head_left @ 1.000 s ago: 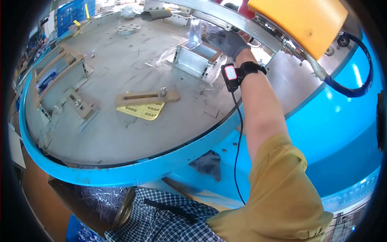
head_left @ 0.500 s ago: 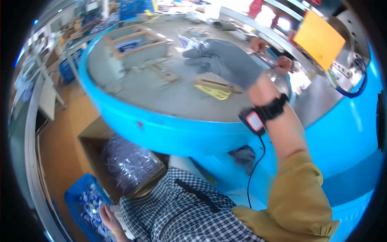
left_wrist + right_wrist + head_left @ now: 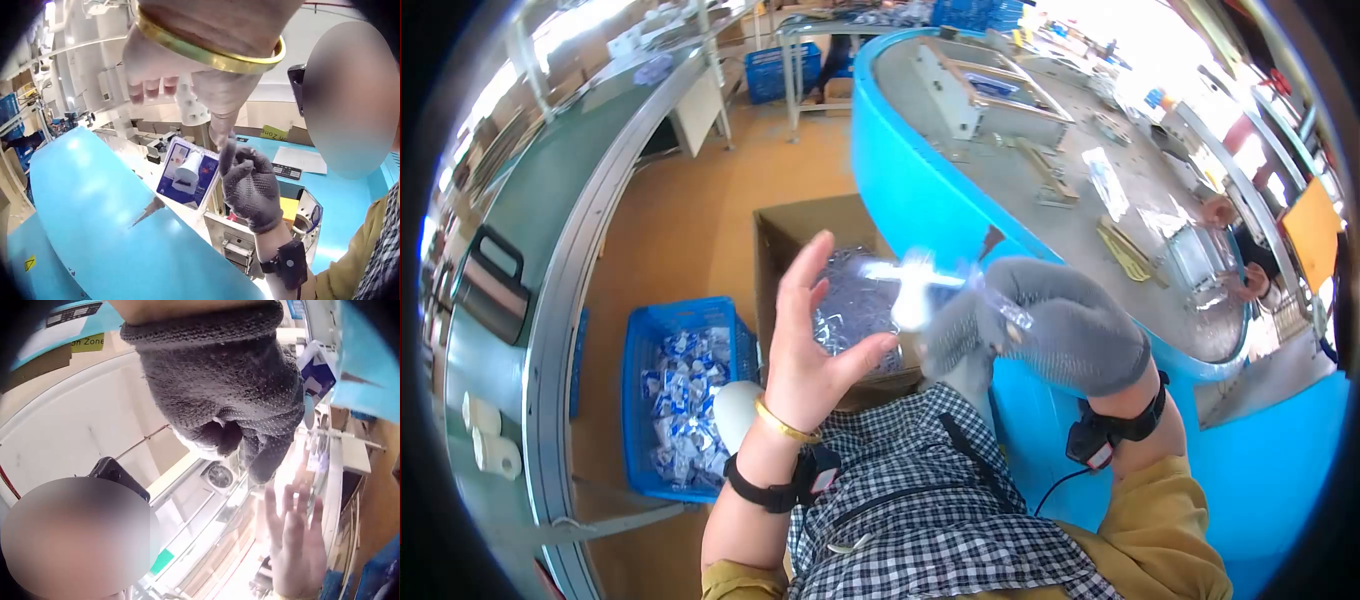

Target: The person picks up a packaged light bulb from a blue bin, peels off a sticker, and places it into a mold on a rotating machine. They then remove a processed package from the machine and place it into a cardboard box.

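The right hand, in a grey dotted glove, pinches a clear blister pack by its edge; glare blurs it in the head view. In the left wrist view the pack shows a blue-and-white card and a white cup-shaped piece, beside the gloved hand. The bare left hand, with a gold bangle, is held up left of the pack, thumb and fingers spread, holding nothing. In the right wrist view the pack partly shows past the glove, with the left hand below.
A cardboard box of clear plastic pieces stands below the hands. Left of it is a blue crate of blue-and-white packs. The round blue-rimmed table bears metal frames. A green-topped bench is at far left. Another person's hands are at the table.
The view has turned left. The right hand has left the metal frame area and come back toward the body with the pack. The left hand has risen from beside the crate.
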A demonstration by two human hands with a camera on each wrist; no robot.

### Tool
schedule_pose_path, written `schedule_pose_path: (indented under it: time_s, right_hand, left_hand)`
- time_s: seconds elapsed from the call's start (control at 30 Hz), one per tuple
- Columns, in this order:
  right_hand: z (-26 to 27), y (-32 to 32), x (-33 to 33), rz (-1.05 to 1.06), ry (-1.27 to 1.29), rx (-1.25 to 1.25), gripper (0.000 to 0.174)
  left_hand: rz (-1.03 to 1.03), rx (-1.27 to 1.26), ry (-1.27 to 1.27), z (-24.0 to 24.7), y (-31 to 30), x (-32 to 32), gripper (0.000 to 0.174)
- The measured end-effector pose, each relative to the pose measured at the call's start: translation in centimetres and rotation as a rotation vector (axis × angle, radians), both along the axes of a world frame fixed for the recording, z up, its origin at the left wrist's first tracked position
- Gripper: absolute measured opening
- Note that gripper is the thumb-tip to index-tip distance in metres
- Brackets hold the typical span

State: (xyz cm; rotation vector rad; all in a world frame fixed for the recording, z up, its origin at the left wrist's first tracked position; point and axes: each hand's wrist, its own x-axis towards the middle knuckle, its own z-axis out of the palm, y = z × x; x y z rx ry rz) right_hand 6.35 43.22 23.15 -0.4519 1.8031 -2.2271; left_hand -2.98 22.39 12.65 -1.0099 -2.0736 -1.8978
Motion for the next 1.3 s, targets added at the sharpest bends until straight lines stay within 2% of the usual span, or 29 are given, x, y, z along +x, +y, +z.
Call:
schedule_pose_path:
  time_s: [0.03,0.07,0.1,0.17,0.23,0.27,0.3,0.33,0.47,0.57,0.6,0.63,0.67,0.73,0.77,0.83,0.87,0.93,1.0,1.07,1.1,1.17,1.2,1.23,1.27,1.3]
  right_hand:
    - [0.0,-0.6,0.0,0.047,-0.042,0.022,0.016]
    - [0.4,-1.7,0.2,0.064,-0.077,0.003,0.016]
    - [0.1,-2.0,0.0,0.082,-0.085,0.000,0.016]
    - [-0.7,-2.7,-0.4,0.101,-0.177,-0.024,0.016]
    - [-1.8,-3.5,-1.2,0.087,-0.201,-0.029,0.017]
    - [-2.7,-3.5,-1.6,0.091,-0.253,-0.154,0.017]
    - [-3.4,-3.7,-2.1,0.095,-0.306,-0.278,0.018]
    - [-3.9,-4.4,-2.3,-0.052,-0.301,-0.248,0.015]
    - [-5.0,-6.2,-3.3,-0.105,-0.429,-0.314,0.013]
    - [-4.9,-6.6,-4.2,-0.118,-0.458,-0.404,0.014]
    - [-5.0,-5.6,-4.5,-0.124,-0.293,-0.437,0.011]
    - [-4.8,-4.7,-4.9,-0.127,-0.127,-0.471,0.011]
    - [-4.3,-4.3,-5.5,-0.111,-0.132,-0.470,0.011]
    - [-3.3,-3.7,-6.5,-0.047,-0.117,-0.788,0.009]
    - [-3.2,-3.4,-7.0,-0.030,-0.131,-0.788,0.009]
    - [-3.4,-3.2,-7.8,-0.253,0.119,-0.553,0.009]
    - [-4.1,-3.9,-8.3,-0.501,0.136,-0.431,0.012]
    - [-7.6,-4.8,-10.3,-0.677,0.651,0.457,0.018]
    - [-14.3,-1.5,-13.4,-0.654,0.111,0.918,0.021]
    - [-19.7,0.0,-14.3,-0.513,0.269,1.512,0.023]
    - [-19.5,-0.4,-14.0,-0.518,0.275,1.511,0.023]
    - [-17.6,-1.2,-12.4,-0.455,0.316,1.377,0.026]
    - [-16.0,-1.1,-11.3,-0.344,0.449,1.330,0.027]
    - [-14.1,-1.2,-10.4,-0.246,0.576,1.300,0.028]
    - [-12.1,-1.0,-9.1,-0.272,0.621,1.274,0.026]
    - [-8.8,-1.5,-7.7,-0.367,0.526,1.252,0.025]
  left_hand:
    - [-0.043,-0.035,-0.009,-0.6,-0.7,-0.3,0.081]
    - [-0.026,-0.046,-0.035,-1.0,-1.3,0.2,0.066]
    - [-0.070,0.046,-0.107,-2.4,-1.9,0.2,0.046]
    - [-0.242,0.152,-0.432,-4.3,-4.0,0.8,0.028]
    - [-0.250,0.208,-0.542,-5.1,-5.1,1.9,0.023]
    - [-0.273,0.267,-0.645,-5.5,-5.8,2.4,0.018]
    - [-0.256,0.204,-0.615,-6.3,-6.6,2.7,0.016]
    - [-0.259,0.187,-0.647,-6.6,-7.5,3.2,0.016]
    - [-0.308,0.238,-0.742,-7.1,-10.5,4.6,0.020]
    - [-0.181,0.169,-0.726,-7.5,-12.2,5.2,0.024]
    - [-0.135,0.187,-0.807,-8.3,-13.1,5.3,0.027]
    - [-0.102,0.362,-0.885,-8.2,-13.4,5.4,0.027]
    - [-0.069,0.373,-0.892,-8.6,-14.1,5.5,0.026]
    - [-0.011,0.386,-0.903,-10.1,-15.2,5.9,0.026]
    - [0.016,0.387,-0.915,-11.1,-15.5,6.0,0.025]
    - [0.059,0.394,-0.931,-11.6,-16.1,6.4,0.025]
    - [0.065,0.410,-0.940,-11.6,-16.1,6.4,0.025]
    - [0.086,0.430,-0.947,-11.5,-16.3,6.4,0.025]
    - [0.121,0.374,-0.944,-12.0,-16.6,6.4,0.025]
    - [0.159,0.349,-0.936,-11.9,-16.7,6.5,0.025]
    - [0.158,0.351,-0.930,-12.4,-17.1,6.6,0.025]
    - [0.370,-0.069,-0.844,-14.6,-18.6,6.4,0.026]
    - [0.339,-0.086,-0.858,-13.3,-19.1,6.0,0.028]
    - [0.408,-0.046,-0.891,-13.2,-19.4,5.8,0.027]
    - [0.457,0.025,-0.845,-13.6,-19.8,5.3,0.026]
    - [0.564,0.058,-0.869,-16.6,-21.5,4.6,0.022]
